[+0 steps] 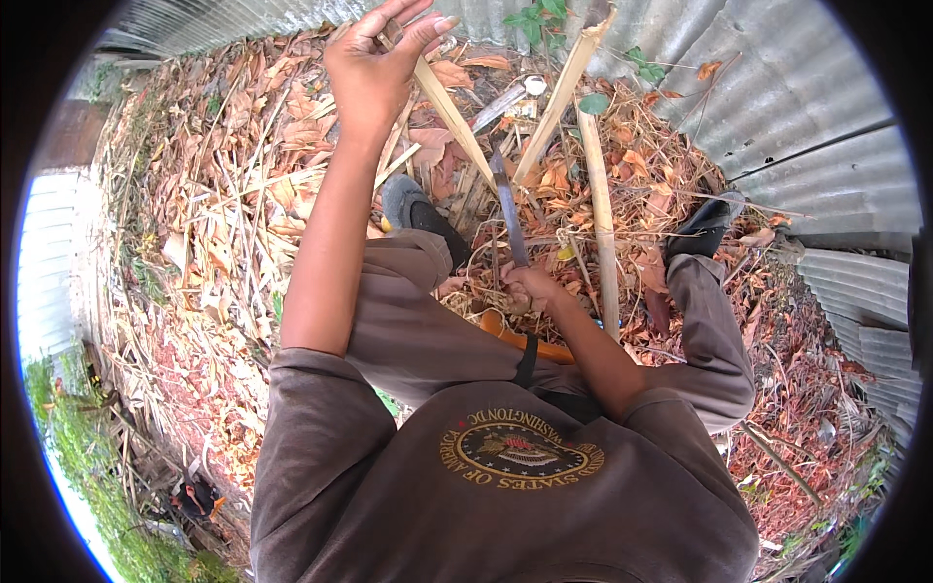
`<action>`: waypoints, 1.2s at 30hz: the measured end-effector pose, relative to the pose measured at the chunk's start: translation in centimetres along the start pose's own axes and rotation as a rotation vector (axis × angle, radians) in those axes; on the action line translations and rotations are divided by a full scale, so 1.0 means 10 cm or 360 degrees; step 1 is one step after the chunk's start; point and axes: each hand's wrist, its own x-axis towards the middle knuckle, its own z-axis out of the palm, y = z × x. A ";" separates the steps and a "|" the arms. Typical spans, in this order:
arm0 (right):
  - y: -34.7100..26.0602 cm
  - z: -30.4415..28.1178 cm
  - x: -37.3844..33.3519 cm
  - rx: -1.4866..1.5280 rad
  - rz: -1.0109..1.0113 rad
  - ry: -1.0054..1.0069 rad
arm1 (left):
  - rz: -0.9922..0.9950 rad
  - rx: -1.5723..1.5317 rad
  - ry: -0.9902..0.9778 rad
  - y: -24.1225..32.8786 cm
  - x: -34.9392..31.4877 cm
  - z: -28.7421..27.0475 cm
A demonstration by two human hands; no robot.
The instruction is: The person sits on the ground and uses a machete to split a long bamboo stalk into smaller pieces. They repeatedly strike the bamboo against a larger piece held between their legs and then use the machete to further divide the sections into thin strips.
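My left hand (377, 73), arm stretched far forward, grips the upper end of a pale split bamboo strip (452, 119) between thumb and fingers. The strip slants down to the ground between my feet. In my right hand (532, 288), closer to my body, is the handle of a machete (509, 216). Its dark blade points away from me, the tip beside the strip's lower end. A second bamboo piece (564, 97) leans the other way, and the two form a V near the blade. To the right lies a longer bamboo pole (600, 219).
Dry leaves (233, 126) and stalks cover the ground. A corrugated metal wall (816, 117) curves round the far and right sides. An orange sheath (530, 340) sits at my waist. My shoes (413, 206) stand either side of the bamboo. Green plants (107, 476) grow at lower left.
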 end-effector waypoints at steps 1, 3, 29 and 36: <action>0.11 0.08 0.06 -0.0335 -0.0058 0.0388 | 0.0074 -0.0022 -0.0026 -0.11 -0.02 -0.04; 0.19 0.07 0.19 -0.0963 -0.0269 0.0855 | -0.0174 -0.0331 -0.0013 -0.09 -0.04 -0.04; 0.12 -0.73 -0.47 -0.1487 0.0030 0.0691 | 0.0356 -0.0695 0.0499 0.09 0.14 -0.79; 0.25 -0.83 -1.69 -0.2356 0.0142 0.0990 | 0.0500 -0.0881 0.0760 0.18 0.23 -2.81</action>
